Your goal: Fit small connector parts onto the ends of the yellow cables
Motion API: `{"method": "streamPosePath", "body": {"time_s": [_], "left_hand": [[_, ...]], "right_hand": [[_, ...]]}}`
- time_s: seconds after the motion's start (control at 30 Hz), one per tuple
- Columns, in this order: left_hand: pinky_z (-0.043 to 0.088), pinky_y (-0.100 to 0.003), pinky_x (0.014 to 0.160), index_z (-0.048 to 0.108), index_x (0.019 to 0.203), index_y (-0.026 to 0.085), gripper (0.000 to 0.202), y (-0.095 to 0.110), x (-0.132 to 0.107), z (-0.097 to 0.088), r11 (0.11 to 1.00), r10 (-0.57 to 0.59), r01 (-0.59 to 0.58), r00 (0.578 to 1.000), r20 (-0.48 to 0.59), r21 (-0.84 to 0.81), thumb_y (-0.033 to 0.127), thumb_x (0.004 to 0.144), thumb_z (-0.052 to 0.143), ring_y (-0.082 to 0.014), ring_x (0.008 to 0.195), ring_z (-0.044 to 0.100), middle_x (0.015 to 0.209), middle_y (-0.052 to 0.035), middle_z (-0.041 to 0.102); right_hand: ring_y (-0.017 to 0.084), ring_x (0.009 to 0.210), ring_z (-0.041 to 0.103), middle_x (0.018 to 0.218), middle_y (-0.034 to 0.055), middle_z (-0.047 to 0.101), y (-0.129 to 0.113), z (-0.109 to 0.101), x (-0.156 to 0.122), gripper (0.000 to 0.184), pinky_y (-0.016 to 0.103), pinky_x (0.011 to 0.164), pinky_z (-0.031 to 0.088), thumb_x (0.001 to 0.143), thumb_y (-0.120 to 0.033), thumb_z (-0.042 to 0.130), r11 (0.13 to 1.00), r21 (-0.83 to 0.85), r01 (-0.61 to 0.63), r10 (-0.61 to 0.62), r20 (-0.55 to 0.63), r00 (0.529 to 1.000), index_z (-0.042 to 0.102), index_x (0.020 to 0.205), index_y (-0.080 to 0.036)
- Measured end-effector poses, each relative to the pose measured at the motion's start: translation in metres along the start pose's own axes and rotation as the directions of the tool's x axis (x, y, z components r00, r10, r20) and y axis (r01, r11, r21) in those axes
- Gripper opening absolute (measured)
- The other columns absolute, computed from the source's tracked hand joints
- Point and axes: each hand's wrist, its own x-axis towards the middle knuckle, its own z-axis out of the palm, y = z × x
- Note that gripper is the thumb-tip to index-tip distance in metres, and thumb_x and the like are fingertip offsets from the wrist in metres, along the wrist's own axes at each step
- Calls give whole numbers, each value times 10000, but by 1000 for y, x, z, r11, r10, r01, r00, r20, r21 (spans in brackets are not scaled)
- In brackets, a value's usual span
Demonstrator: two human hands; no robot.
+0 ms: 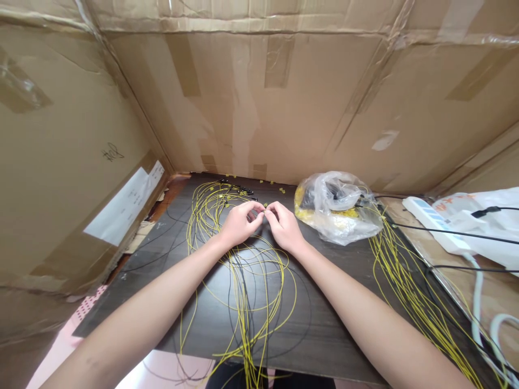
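My left hand and my right hand meet fingertip to fingertip over the middle of a dark board. Both hands are pinched closed on a tiny part at the end of a thin wire; the part is too small to name. Under and around them lies a tangle of thin yellow and black wires. Small yellow pieces are scattered near the board's far edge.
A clear plastic bag with yellow and dark parts sits right of my hands. More yellow wires trail down the right. A white power strip and a white bag lie far right. Cardboard walls enclose the space.
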Motion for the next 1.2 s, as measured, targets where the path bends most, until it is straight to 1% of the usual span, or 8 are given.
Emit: {"method": "streamPosePath", "body": {"time_s": [0.13,0.3,0.47,0.6,0.7,0.87,1.0,1.2], "left_hand": [[576,-253,671,706,995,184,105,0,1,0,1000,3,-3,1000,9,-28,241,933,643,-128,657,662,906,-29,759],[562,-253,662,696,1008,186,103,-1,-1,1,999,48,-48,999,1,2,243,949,634,-114,627,637,942,-34,751],[552,-247,655,700,1016,189,111,-1,-2,1,998,55,-55,999,-3,16,233,938,634,-111,623,631,940,-28,750],[529,-237,615,707,961,182,90,0,-1,1,1000,3,-3,1000,-26,8,229,890,676,-102,574,618,877,-13,756],[522,-232,602,714,953,183,92,-1,0,1,1000,-16,16,999,-33,-4,244,890,688,-99,561,617,863,-9,761],[530,-228,611,705,1002,179,106,-2,-1,2,999,49,-49,998,-28,-15,220,914,662,-90,562,612,898,-16,762],[536,-230,621,692,1003,173,92,-3,-1,3,995,101,-101,994,-34,1,212,928,656,-88,567,606,915,-23,758],[549,-235,634,729,1035,181,113,-4,0,2,996,84,-84,996,-33,-2,205,947,662,-95,578,620,914,-22,776]], "right_hand": [[234,852,607,879,54,650,-2,0,0,178,343,797,435,983,-334,435,1000,4,-4,4,24,1000,490,842,-241],[235,801,580,796,46,619,1,0,0,276,345,769,405,1026,-366,360,999,-43,3,0,62,998,485,811,-246],[224,759,562,758,41,613,2,0,0,317,338,732,392,1039,-375,357,998,-53,-26,30,81,996,469,772,-246],[229,837,583,851,52,667,-1,-2,0,222,342,793,431,999,-353,453,1000,-14,-6,6,22,1000,528,824,-239],[232,848,586,866,50,664,-3,-3,0,153,344,800,441,958,-322,489,1000,8,-2,2,21,1000,525,834,-239],[235,841,577,820,43,647,-2,-3,1,221,350,801,430,993,-314,442,1000,-9,2,-2,64,998,518,798,-241],[230,784,555,740,33,596,2,-2,1,296,343,736,392,1026,-325,387,999,-49,-14,19,97,995,480,758,-244],[215,776,570,780,30,619,4,-2,0,292,331,737,405,1039,-335,375,1000,-17,-12,14,93,996,475,781,-245]]}}
